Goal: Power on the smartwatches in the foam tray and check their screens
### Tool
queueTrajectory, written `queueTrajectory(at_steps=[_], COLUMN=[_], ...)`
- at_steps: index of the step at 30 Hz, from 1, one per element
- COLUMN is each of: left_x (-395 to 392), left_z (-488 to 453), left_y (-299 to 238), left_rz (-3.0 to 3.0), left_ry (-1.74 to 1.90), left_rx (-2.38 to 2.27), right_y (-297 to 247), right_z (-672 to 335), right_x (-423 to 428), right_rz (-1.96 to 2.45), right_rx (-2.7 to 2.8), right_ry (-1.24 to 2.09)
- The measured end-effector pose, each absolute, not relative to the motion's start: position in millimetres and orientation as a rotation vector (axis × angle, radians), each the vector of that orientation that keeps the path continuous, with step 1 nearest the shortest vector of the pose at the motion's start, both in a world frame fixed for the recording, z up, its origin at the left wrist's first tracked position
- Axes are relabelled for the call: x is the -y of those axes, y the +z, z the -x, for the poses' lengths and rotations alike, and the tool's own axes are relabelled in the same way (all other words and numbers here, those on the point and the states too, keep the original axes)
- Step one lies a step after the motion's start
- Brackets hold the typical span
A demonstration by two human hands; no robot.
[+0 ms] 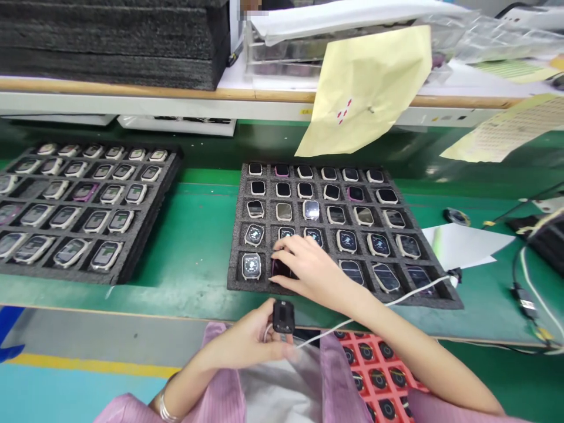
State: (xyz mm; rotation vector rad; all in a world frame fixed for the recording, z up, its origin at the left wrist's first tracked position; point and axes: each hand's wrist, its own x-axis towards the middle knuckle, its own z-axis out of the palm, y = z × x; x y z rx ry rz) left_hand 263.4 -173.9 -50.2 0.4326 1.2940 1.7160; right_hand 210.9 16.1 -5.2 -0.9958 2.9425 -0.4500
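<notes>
My left hand (259, 338), in front of the bench edge, is closed on a small black block (283, 316), apparently joined to a white cable (321, 335). My right hand (311, 267) reaches into the front part of a dark foam tray (234, 282). Thumb and fingers pinch a dark-screened smartwatch (281, 268) in the second compartment of the front row; the hand partly hides it. To its left lies a smartwatch with a lit dial (251, 266). Several neighbouring watches also show lit dials, while those in the back rows have dark screens.
On the left stands another foam tray (145, 226) of watches. A red tray (368, 385) of round black parts sits below the bench edge. White paper (467, 241) and cables (526, 302) lie at right. Yellow paper (370, 88) hangs from the shelf (264, 94).
</notes>
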Motion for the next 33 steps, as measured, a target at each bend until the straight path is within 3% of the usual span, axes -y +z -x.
queueTrajectory(at_steps=[8,13,19,28,33], left_x=[175.3,175.0,168.1,148.6,142.2], left_z=[-251.2,-238.8,-229.8,-227.9,-230.2], left_y=[-37.3,-32.7,-34.3,-31.5,-33.7], left_rz=[-0.258,-0.145,-0.218,-0.256,-0.152], left_ry=[1.935,2.023,1.927,1.922,1.954], left_rx=[-1.355,-1.522,-1.405,-1.504,-1.557], right_y=[-3.0,-5.5,12.7,15.0,0.5], right_z=[-216.4,-220.9,-226.8,-223.2,-222.9], right_x=[-27.6,-35.1,-54.3,-43.0,-46.0], right_rz=[0.925,0.876,0.891,1.150,1.170], right_rx=[-2.941,-3.007,-2.933,-2.741,-2.719], right_ry=[-0.120,-0.351,-1.014,-0.684,-0.802])
